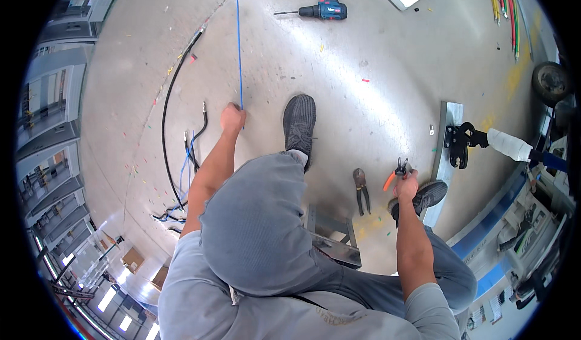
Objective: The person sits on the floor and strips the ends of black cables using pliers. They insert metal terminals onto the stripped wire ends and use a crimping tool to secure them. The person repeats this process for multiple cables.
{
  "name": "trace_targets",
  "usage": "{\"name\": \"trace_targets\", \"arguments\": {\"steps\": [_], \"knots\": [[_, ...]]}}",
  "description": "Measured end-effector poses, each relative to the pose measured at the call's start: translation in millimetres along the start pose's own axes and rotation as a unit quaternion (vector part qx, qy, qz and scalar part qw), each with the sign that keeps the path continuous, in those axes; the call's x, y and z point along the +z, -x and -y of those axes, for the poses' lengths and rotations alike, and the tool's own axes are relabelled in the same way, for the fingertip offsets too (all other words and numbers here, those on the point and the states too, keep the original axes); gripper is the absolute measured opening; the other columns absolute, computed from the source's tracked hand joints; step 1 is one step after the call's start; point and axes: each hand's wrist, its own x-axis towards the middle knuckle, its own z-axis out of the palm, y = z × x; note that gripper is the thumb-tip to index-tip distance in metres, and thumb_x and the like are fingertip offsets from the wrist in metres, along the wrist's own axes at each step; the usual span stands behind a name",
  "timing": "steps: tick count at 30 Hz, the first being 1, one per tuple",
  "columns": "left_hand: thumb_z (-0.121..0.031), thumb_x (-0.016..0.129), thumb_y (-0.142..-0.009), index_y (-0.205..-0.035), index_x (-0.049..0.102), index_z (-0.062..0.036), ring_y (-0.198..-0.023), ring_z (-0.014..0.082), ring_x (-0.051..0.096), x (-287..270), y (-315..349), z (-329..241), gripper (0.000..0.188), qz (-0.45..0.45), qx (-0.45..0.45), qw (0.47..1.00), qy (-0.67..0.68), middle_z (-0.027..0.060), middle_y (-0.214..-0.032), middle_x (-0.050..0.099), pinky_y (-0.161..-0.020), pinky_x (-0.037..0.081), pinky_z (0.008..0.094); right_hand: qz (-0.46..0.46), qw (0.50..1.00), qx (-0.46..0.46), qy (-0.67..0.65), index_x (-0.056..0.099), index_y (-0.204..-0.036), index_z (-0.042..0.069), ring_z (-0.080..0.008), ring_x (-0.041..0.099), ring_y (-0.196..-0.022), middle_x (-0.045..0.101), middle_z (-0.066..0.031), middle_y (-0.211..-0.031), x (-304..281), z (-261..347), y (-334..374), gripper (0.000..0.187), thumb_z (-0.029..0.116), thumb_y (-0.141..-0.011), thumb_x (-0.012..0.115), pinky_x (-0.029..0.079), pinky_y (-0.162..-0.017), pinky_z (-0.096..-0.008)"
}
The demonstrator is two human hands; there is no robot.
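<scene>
My left hand [232,119] is closed around the lower end of a straight blue cable [239,49], which runs away from me along the grey floor. A short tip of it sticks out below the fingers. My right hand [407,186] grips orange-handled cutters [390,180] near my right shoe, jaws pointing away from me; the fingers partly hide the other handle. Left of that hand, a second pair of cutters [361,192] with dark handles lies on the floor. Black cables [164,110] and a tangle of thin blue cable [183,164] lie left of my left forearm.
A cordless drill [330,7] lies at the far side. Yellow, red and green cables [508,13] are at the far right. A lever-type crimping or cutting tool [463,143] rests on a metal bar [445,158]. A small wheel [551,83] and cabinets [54,98] border the area.
</scene>
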Motion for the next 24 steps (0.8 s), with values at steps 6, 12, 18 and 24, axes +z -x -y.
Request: {"name": "trace_targets", "arguments": {"steps": [6,12,18,24], "knots": [[-0.024,0.066,-0.083,-0.102,0.073,-0.0008,-0.099,0.0413,0.072,1,1,-25,0.031,0.102,0.006,0.994,-0.041,0.0243,-0.101,0.075,-0.09,0.057,0.0498,0.087,0.991,-0.026,0.098,0.063,-0.108,0.001,-0.0454,0.07,-0.101,0.073,-0.0242,-0.102,-5,-19,-11,0.029,0.021,-0.088,0.072,0.054,-0.09,-0.0522],[-0.027,0.063,-0.094,-0.094,0.065,-0.0041,-0.056,0.0226,0.063,8,16,-18,0.023,0.073,-0.167,0.925,0.332,0.0109,-0.069,0.063,-0.054,0.053,0.0359,0.205,0.955,0.006,-0.216,0.057,-0.103,0.001,-0.0266,0.072,-0.071,0.068,-0.0125,-0.08,-21,15,-13,0.027,0.014,-0.085,0.073,0.058,-0.062,-0.0387],[-0.031,0.048,-0.11,-0.094,0.06,-0.0065,-0.048,0.0082,0.035,-80,39,-102,0.032,0.084,0.032,0.86,0.502,-0.0024,-0.065,0.044,-0.044,0.03,0.0293,0.319,0.757,0.078,-0.565,0.052,-0.098,0.01,-0.0067,0.041,-0.052,0.04,0.0053,-0.066,-118,98,17,0.018,0.017,-0.101,0.068,0.031,-0.044,-0.0244],[-0.029,0.053,-0.109,-0.097,0.06,-0.0029,-0.066,0.028,0.056,-149,93,-160,0.03,0.006,0.344,0.884,0.317,0.0159,-0.071,0.053,-0.062,0.043,0.0409,0.324,0.656,-0.067,-0.678,0.058,-0.104,0.009,-0.0048,0.026,-0.055,0.028,0.0086,-0.068,-254,196,39,0.02,0.028,-0.109,0.06,0.02,-0.048,-0.0232]]}}
